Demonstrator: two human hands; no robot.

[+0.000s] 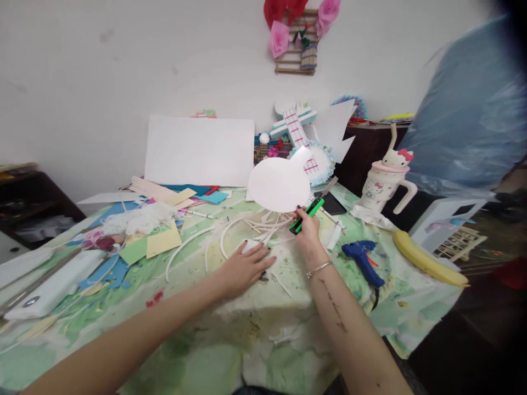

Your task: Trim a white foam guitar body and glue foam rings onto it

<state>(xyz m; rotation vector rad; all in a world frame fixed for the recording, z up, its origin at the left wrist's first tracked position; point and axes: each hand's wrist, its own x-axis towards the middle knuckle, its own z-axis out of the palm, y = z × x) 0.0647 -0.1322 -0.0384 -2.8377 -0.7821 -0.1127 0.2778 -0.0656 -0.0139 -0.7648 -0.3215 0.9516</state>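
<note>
Right fingers (300, 212) grip one green knife (315, 207) beside one white cutout (278, 185); left fingers (257, 252) spread

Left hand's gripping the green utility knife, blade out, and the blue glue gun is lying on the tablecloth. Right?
Wrong hand: the head view shows the right hand gripping the green utility knife. The rest holds: blade out, blue glue gun lying on the tablecloth.

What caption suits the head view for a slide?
Right hand holding a green cutter, left hand over a cluttered table.
</note>
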